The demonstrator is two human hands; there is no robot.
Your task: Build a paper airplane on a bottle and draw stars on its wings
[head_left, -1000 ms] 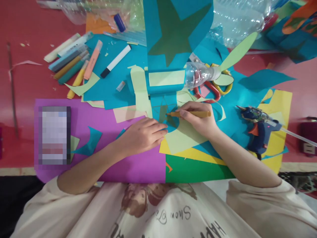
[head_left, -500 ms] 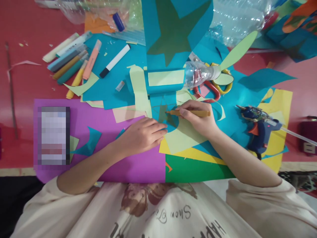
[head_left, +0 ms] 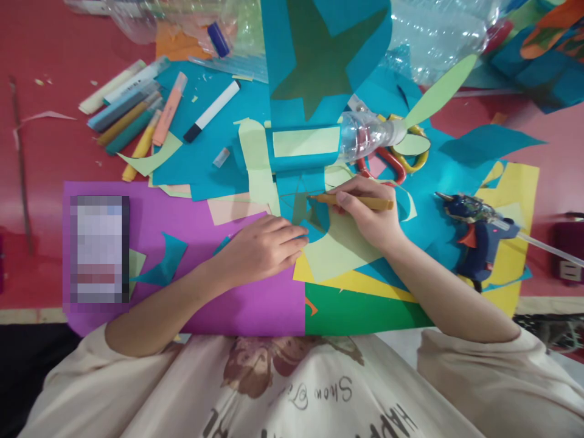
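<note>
My right hand (head_left: 368, 210) pinches a brown marker (head_left: 360, 199), its tip at a partly coloured star drawn on a blue paper piece (head_left: 292, 182). Lying flat, my left hand (head_left: 269, 243) has its fingertips on the lower left edge of that blue paper. The blue piece joins a blue-wrapped plastic bottle (head_left: 365, 134) carrying a pale green strip (head_left: 305, 143) and a pale green leaf shape (head_left: 440, 91) at its neck. Above it stands a blue paper panel (head_left: 278, 36) with a large dark star. Pale green paper (head_left: 342, 249) lies under my right hand.
Several markers (head_left: 123, 115) lie at the upper left, with a white marker (head_left: 212, 112) beside them. A phone with a blurred screen (head_left: 99, 249) rests on purple paper (head_left: 246, 304). Scissors (head_left: 387, 164) lie behind my right hand; a glue gun (head_left: 483, 237) lies at the right.
The marker tip has shifted slightly up and right across the star, and my right hand has moved with it. A bit more of the star's right side looks coloured. My left hand stays put.
</note>
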